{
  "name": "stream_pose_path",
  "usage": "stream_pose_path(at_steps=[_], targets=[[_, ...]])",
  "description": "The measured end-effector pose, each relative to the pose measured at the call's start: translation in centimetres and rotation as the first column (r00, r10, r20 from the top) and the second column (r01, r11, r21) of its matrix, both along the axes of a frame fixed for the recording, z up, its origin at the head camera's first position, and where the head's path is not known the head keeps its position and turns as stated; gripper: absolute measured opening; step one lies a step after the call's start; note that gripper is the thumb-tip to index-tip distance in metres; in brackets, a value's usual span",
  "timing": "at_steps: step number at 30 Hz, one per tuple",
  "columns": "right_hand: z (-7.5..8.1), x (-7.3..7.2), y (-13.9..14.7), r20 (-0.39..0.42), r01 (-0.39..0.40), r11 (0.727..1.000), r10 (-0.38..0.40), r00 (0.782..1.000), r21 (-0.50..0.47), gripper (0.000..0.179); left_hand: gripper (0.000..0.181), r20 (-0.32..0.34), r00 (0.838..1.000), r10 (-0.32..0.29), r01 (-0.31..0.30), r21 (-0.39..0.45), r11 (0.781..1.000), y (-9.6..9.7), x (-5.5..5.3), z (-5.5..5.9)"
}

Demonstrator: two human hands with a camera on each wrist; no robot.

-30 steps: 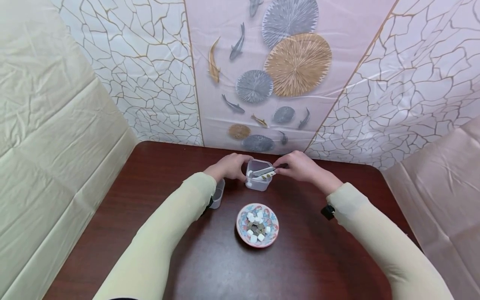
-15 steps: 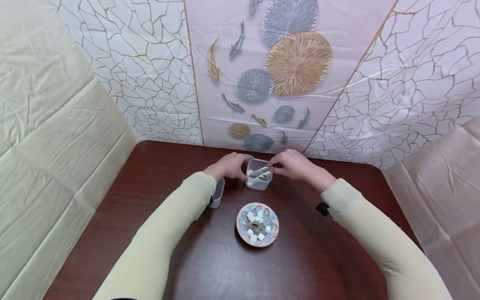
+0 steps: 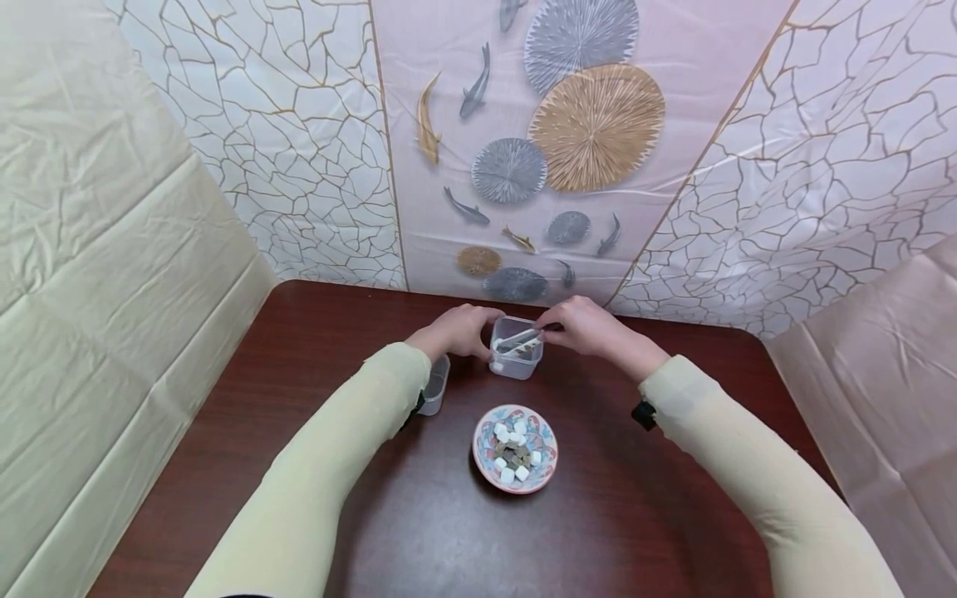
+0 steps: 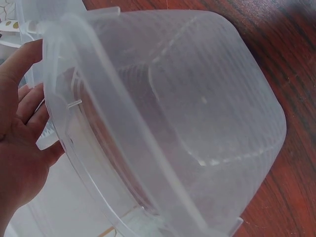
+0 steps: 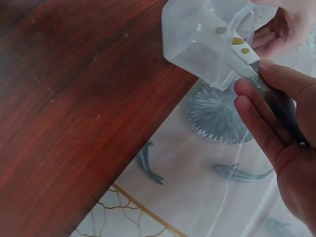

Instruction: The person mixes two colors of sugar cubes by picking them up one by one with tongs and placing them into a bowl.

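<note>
My right hand [image 3: 576, 325] pinches a pair of tongs [image 5: 237, 52] between thumb and fingers. They have white arms, one with yellow-brown dots, and a dark part in the palm. The arms reach down into a clear plastic container [image 3: 514, 371] near the table's back edge. Inside it lie small white lumps [image 3: 497, 365] by the left wall; whether the tongs touch one is unclear. My left hand [image 3: 463, 330] holds that container at its left side, thumb in front and fingers behind. Nearer me stands a patterned plate [image 3: 479, 455] with white cubes [image 3: 521, 473] and brown pieces [image 3: 516, 453].
A second clear container [image 3: 434, 390] stands under my left wrist, and its wall fills much of the left wrist view. The dark wood table [image 3: 598, 515] ends at a patterned cloth backdrop [image 3: 591, 232] close behind the hands.
My right hand has shifted slightly left with the tongs, which reach further over the container. The left hand, container and plate have stayed in place.
</note>
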State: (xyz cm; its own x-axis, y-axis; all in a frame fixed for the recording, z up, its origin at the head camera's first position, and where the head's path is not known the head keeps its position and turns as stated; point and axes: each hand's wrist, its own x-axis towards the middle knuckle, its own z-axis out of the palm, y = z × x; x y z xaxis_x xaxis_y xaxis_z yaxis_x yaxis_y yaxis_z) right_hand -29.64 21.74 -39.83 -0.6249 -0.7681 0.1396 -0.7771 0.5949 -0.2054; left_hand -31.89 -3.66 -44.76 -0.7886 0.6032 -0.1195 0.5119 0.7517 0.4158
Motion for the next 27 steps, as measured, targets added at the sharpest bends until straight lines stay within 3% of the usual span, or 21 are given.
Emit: stream_pose_path(at_steps=[6,16,27], targets=[[-0.3,-0.2,0.6,-0.011,0.031,0.999,-0.031,0.999,-0.007,0.012,0.081,-0.004,1.000,0.003,-0.003,-0.004,1.000,-0.1,0.1,0.0],[0.7,0.3,0.7,-0.002,0.033,0.999,-0.034,0.999,-0.027,0.014,0.082,0.017,1.000,0.022,-0.022,-0.022,1.000,0.1,0.0,0.2],[-1.0,-0.1,-0.2,-0.002,0.024,0.999,-0.024,1.000,-0.026,0.011,0.082,0.014,1.000,0.011,-0.011,-0.034,0.999,0.0,0.4,0.4]])
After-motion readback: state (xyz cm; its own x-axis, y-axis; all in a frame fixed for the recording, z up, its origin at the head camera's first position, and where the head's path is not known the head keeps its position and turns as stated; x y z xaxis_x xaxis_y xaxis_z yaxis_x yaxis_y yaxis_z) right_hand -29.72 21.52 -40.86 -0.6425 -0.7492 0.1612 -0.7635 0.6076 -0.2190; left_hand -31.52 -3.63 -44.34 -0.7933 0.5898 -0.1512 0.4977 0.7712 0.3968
